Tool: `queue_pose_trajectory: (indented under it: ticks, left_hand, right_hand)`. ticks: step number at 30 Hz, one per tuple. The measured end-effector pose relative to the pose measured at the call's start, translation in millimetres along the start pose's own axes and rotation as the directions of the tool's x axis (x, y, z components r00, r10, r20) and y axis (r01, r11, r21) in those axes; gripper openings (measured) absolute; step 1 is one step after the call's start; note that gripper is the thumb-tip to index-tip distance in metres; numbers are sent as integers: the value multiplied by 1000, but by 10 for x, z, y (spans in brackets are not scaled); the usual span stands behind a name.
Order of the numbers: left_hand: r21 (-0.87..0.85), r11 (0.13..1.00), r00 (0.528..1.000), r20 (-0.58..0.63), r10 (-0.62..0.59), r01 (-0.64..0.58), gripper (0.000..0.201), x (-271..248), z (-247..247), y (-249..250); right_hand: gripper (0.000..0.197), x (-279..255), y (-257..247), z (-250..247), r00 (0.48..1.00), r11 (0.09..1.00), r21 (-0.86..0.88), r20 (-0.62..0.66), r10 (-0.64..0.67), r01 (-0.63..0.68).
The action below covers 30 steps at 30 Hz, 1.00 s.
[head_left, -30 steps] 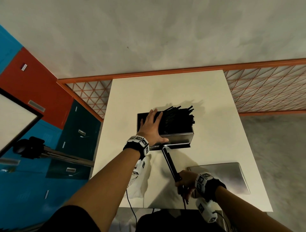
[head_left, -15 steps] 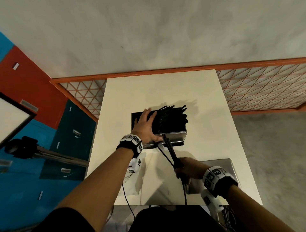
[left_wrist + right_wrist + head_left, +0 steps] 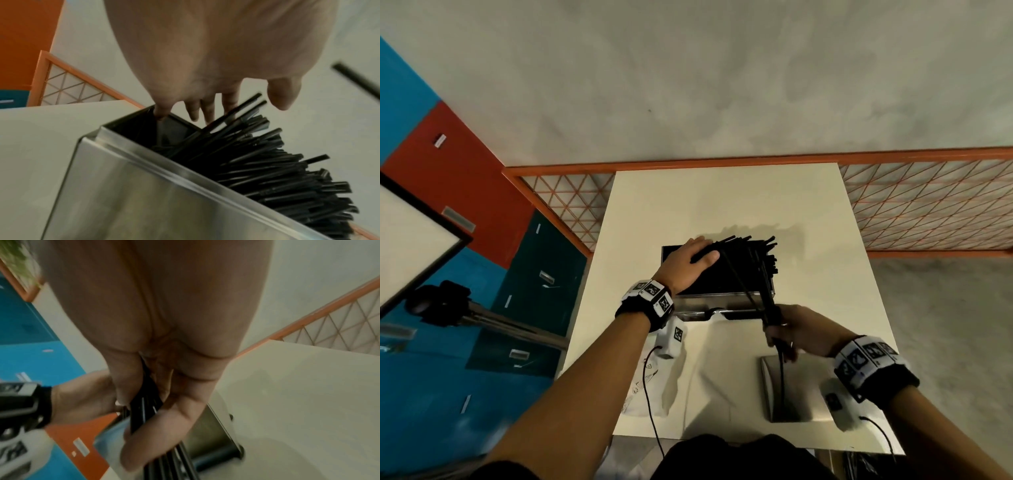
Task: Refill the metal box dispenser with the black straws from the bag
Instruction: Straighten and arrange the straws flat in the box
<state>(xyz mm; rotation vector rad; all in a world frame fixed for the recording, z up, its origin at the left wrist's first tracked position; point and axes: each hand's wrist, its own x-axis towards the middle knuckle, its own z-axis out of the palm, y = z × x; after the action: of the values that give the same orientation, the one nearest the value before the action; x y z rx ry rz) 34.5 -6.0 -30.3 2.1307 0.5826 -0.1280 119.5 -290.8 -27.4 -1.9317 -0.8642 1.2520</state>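
Note:
The metal box dispenser (image 3: pixel 717 299) stands open in the middle of the white table, packed with black straws (image 3: pixel 765 260) that jut past its right end; they show close up as black straws (image 3: pixel 277 170) in the metal box dispenser (image 3: pixel 144 194). My left hand (image 3: pixel 688 262) lies flat over the box's left part, fingers straight above the straws; the left hand (image 3: pixel 216 105) hovers there. My right hand (image 3: pixel 779 329) grips a small bunch of black straws (image 3: pixel 753 291) slanting up over the box's front right corner. In the right wrist view the right hand (image 3: pixel 148 410) curls round them.
The box's flat metal lid (image 3: pixel 794 390) lies on the table (image 3: pixel 722 205) at the near right. A crumpled clear bag (image 3: pixel 650 383) lies at the near left under my left forearm. An orange lattice railing (image 3: pixel 928 205) runs behind the table. A tripod (image 3: pixel 448 305) stands left.
My right hand lifted its bunch of straws off the table and swung it up and right, over the box's front right corner. My left hand stayed on the box.

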Motion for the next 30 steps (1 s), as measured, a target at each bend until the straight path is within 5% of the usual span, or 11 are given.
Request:
queue_pose_trajectory:
  ticks: [4, 9, 14, 17, 22, 27, 30]
  left_hand:
    - [-47, 997, 998, -11, 63, -63, 51, -113, -75, 68]
    - [-317, 940, 980, -188, 70, -128, 40, -180, -133, 147]
    - [-152, 971, 975, -149, 163, -185, 65, -222, -134, 284]
    - [-49, 984, 973, -166, 159, -169, 69, -209, -77, 212]
    - [-192, 967, 982, -125, 143, -166, 68, -247, 108, 117]
    - [-138, 974, 974, -161, 159, -181, 69, -191, 205, -67]
    - [37, 970, 955, -175, 241, -238, 77, -203, 232, -148]
  right_hand:
    - [8, 53, -522, -245, 974, 980, 99, -165, -156, 174]
    - [6, 196, -1167, -396, 840, 884, 243, -483, -246, 398]
    - [8, 637, -1339, -217, 748, 854, 254, -630, -209, 453]
    - [6, 884, -1279, 47, 786, 867, 332, -610, -104, 372]
    - [18, 1099, -1096, 344, 844, 944, 298, -535, 44, 139]
    - [11, 1073, -1126, 230, 869, 894, 423, -487, 88, 146]
    - [16, 1002, -1115, 93, 852, 888, 413, -521, 48, 203]
